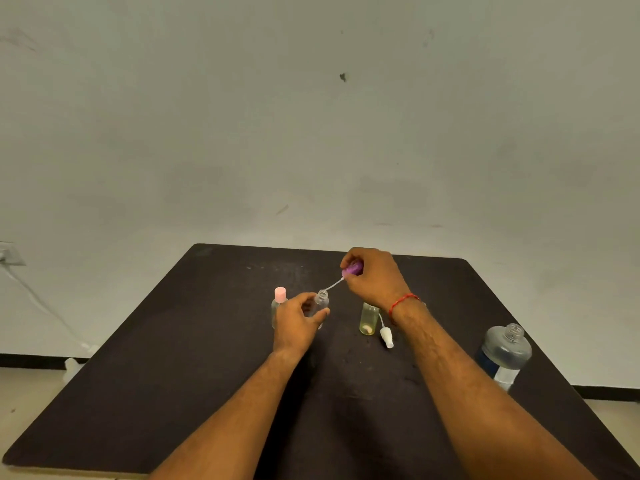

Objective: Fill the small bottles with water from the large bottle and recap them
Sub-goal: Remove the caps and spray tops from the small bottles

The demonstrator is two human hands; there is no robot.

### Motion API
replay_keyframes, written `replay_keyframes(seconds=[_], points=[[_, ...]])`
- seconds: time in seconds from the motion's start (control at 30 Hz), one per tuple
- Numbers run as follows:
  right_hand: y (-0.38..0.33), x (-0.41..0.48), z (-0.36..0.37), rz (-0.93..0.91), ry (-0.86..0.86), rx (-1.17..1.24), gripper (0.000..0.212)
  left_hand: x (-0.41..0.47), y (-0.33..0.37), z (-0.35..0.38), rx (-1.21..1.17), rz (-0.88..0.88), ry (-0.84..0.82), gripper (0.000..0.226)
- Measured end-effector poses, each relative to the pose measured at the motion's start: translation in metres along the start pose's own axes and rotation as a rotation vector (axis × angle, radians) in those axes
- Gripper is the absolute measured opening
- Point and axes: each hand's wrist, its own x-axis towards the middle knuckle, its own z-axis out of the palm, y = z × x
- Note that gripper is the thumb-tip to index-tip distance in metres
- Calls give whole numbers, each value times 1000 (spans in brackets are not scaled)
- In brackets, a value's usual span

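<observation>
My left hand [297, 320] grips a small clear bottle [322, 301] that stands upright on the black table [173, 393], its neck open. My right hand [374, 275] holds a purple spray cap [353, 268] above and to the right of it; the cap's thin white tube [333, 285] slants down to the bottle's mouth. A small bottle with a pink cap [280, 299] stands just left of my left hand. A yellowish small bottle [369, 320] stands uncapped, with its white spray cap [386, 336] lying beside it. The large bottle [505, 355] stands uncapped at the right.
The table's right edge runs close behind the large bottle. A white wall rises behind the table. A wall socket [8, 254] with a white cable [38, 303] is at the far left, and the floor shows around the table.
</observation>
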Motion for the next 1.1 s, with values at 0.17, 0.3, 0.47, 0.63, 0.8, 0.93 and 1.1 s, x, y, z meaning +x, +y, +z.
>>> replay_keyframes(seconds=[0.17, 0.3, 0.47, 0.63, 0.8, 0.93, 1.1], points=[[16, -20, 4, 72, 160, 28, 8, 2, -5, 6, -46, -40, 31, 39], [32, -38, 28, 182, 248, 83, 6, 2, -6, 12, -101, -61, 27, 34], [46, -56, 67, 288, 306, 78, 10, 2, -13, 18, -123, -81, 29, 32], [53, -73, 97, 292, 310, 28, 22, 1, -19, 20, -134, -97, 27, 33], [57, -80, 115, 300, 255, 8, 18, 3, -19, 20, -133, -91, 23, 33], [58, -75, 122, 307, 246, -19, 18, 4, -20, 22, -158, -84, 25, 31], [59, -68, 127, 325, 221, -20, 20, 3, -18, 24, -165, -70, 23, 30]])
